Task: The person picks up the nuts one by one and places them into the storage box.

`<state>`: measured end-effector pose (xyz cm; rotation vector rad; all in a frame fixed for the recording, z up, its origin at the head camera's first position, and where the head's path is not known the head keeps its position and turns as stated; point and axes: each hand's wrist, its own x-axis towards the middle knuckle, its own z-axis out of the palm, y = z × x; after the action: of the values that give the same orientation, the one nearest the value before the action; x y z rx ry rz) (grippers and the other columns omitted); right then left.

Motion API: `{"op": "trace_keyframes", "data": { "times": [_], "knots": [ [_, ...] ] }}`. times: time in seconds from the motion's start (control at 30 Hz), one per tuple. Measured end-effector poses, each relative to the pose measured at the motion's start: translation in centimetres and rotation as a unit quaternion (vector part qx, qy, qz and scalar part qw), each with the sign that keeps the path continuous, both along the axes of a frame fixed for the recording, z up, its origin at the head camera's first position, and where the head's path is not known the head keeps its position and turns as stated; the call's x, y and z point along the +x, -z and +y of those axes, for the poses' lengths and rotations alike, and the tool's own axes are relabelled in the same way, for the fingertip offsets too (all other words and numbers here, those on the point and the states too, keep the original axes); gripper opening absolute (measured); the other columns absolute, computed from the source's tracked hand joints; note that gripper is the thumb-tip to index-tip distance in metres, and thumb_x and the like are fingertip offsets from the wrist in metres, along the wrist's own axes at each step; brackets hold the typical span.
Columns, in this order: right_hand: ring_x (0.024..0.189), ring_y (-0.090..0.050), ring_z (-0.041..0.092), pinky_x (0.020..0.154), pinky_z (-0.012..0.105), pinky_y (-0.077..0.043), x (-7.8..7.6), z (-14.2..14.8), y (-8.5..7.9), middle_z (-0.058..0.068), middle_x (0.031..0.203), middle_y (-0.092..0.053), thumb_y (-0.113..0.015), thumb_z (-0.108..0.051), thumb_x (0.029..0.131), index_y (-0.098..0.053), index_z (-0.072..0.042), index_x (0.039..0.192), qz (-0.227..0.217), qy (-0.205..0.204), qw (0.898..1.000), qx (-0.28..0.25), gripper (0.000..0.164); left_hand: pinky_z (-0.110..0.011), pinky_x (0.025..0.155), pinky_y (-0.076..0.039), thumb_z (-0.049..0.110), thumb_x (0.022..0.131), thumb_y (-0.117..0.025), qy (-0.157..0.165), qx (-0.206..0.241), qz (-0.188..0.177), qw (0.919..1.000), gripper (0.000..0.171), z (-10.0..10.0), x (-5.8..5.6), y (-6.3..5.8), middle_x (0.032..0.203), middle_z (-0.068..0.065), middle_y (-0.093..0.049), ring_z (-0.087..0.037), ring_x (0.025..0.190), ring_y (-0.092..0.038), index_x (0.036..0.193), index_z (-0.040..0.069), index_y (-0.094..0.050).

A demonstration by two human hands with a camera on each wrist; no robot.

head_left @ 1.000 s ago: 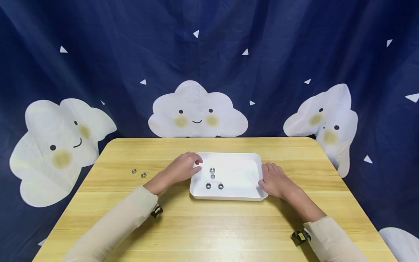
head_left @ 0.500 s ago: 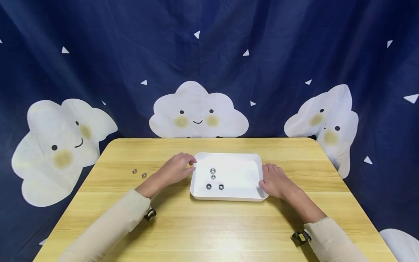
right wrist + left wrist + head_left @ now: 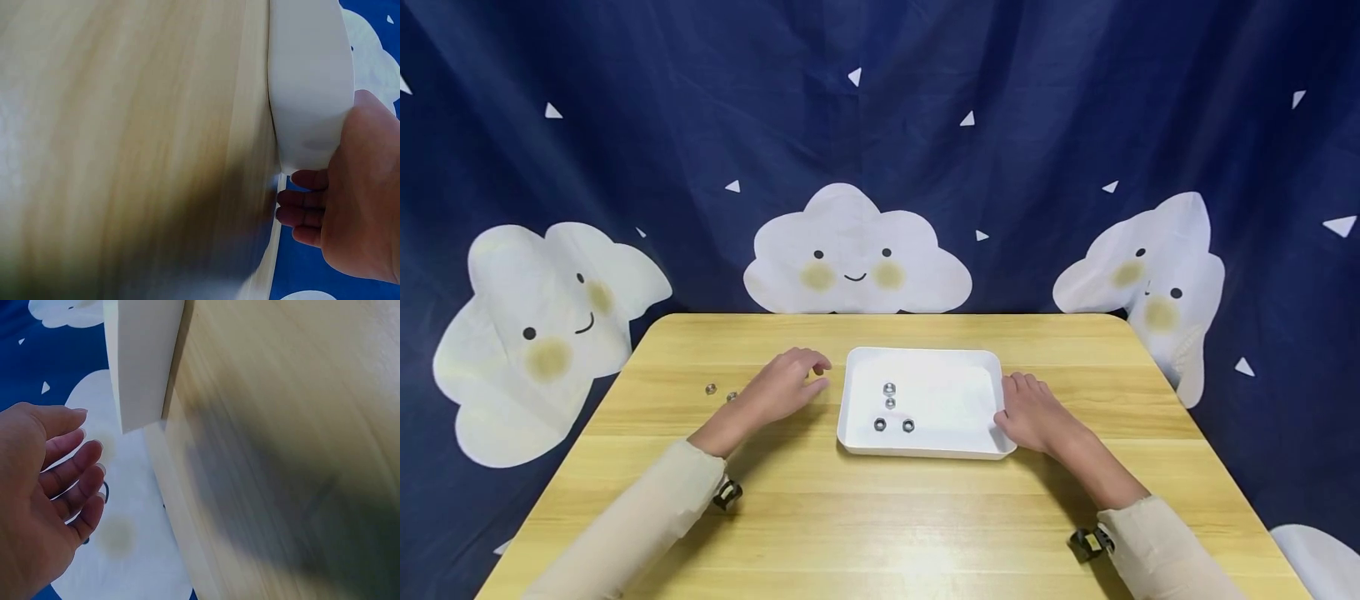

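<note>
A shallow white tray (image 3: 940, 454) sits on the wooden table with several metal hex nuts in its left half. Among them are a silver nut (image 3: 889, 389) and a darker nut (image 3: 880, 425). My right hand (image 3: 1033, 412) holds the tray's right edge, thumb over the rim and fingers along the outer wall (image 3: 312, 81). My left hand (image 3: 782, 385) is apart from the tray, left of its wall (image 3: 140, 375), fingers loosely bent with nothing between them. Two more nuts lie on the table to the left; one nut (image 3: 711, 389) shows fully, the other (image 3: 732, 397) is partly behind the left wrist.
The wooden table (image 3: 910, 525) has rounded far corners and reaches back to a dark blue curtain (image 3: 910, 150) printed with white clouds. A black wrist camera (image 3: 727, 495) hangs under the left sleeve, another black camera (image 3: 1088, 545) under the right.
My left hand has drawn away from the tray's left rim and moved left, its wrist now overlapping one loose nut. The right hand and the nuts in the tray have stayed in place.
</note>
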<state>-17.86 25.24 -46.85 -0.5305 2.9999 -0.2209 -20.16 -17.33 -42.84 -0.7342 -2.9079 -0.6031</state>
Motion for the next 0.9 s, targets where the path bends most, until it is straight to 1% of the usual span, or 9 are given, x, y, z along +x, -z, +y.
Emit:
{"op": "trace_keyframes", "data": {
  "times": [0.17, 0.37, 0.43, 0.57, 0.67, 0.9],
  "knots": [
    [0.126, -0.048, 0.046, 0.109, 0.063, -0.039, -0.1, 0.2, 0.3, 0.031, 0.134, -0.053, -0.050, -0.024, 0.094, -0.045, 0.014, 0.135, -0.008, 0.003, 1.000, -0.004, 0.056, -0.044, 0.091, -0.055, 0.022, 0.098, -0.071, -0.008, 0.005, -0.003, 0.9999, 0.025, -0.9, 0.0, -0.1, 0.109, -0.006, -0.073, -0.025, 0.105, -0.066, 0.117, 0.007, -0.073],
    [0.123, -0.049, 0.045, 0.108, 0.062, -0.040, 0.1, 0.1, 0.2, 0.029, 0.129, -0.055, -0.050, -0.023, 0.094, -0.048, 0.013, 0.131, 0.002, 0.001, 1.000, -0.005, 0.052, -0.046, 0.093, -0.055, 0.024, 0.098, -0.070, -0.022, 0.007, -0.011, 0.9997, 0.026, -2.1, 0.1, -0.2, 0.112, -0.007, -0.073, -0.027, 0.110, -0.066, 0.119, 0.007, -0.072],
    [0.124, -0.049, 0.045, 0.109, 0.062, -0.039, 0.1, 0.0, 0.1, 0.030, 0.130, -0.055, -0.050, -0.023, 0.094, -0.048, 0.013, 0.132, 0.003, 0.001, 1.000, -0.006, 0.053, -0.046, 0.093, -0.055, 0.024, 0.099, -0.070, -0.029, 0.007, -0.016, 0.9994, 0.027, -2.5, 0.2, -0.3, 0.114, -0.008, -0.072, -0.028, 0.110, -0.066, 0.120, 0.007, -0.072],
    [0.127, -0.048, 0.046, 0.111, 0.063, -0.039, 0.1, 0.0, -0.1, 0.031, 0.134, -0.054, -0.050, -0.023, 0.095, -0.046, 0.015, 0.135, 0.001, 0.002, 1.000, -0.007, 0.056, -0.045, 0.091, -0.055, 0.023, 0.099, -0.070, -0.041, 0.004, -0.021, 0.9989, 0.028, -3.2, 0.0, -0.4, 0.118, -0.009, -0.072, -0.025, 0.104, -0.065, 0.121, 0.006, -0.071],
    [0.127, -0.048, 0.046, 0.111, 0.062, -0.039, 0.2, 0.0, 0.0, 0.031, 0.134, -0.054, -0.050, -0.023, 0.095, -0.046, 0.014, 0.136, 0.000, 0.004, 1.000, -0.007, 0.056, -0.043, 0.089, -0.055, 0.023, 0.099, -0.070, -0.043, 0.004, -0.026, 0.9987, 0.029, -3.6, 0.0, -0.5, 0.121, -0.010, -0.072, -0.024, 0.101, -0.064, 0.122, 0.005, -0.071],
    [0.125, -0.049, 0.046, 0.109, 0.063, -0.040, 0.0, 0.1, 0.0, 0.031, 0.131, -0.054, -0.051, -0.023, 0.093, -0.047, 0.014, 0.133, 0.008, 0.002, 1.000, -0.007, 0.054, -0.044, 0.090, -0.054, 0.023, 0.099, -0.070, -0.045, 0.008, -0.021, 0.9987, 0.029, -4.7, 0.2, -0.1, 0.120, -0.010, -0.072, -0.026, 0.101, -0.065, 0.121, 0.004, -0.071]
  ]
}}
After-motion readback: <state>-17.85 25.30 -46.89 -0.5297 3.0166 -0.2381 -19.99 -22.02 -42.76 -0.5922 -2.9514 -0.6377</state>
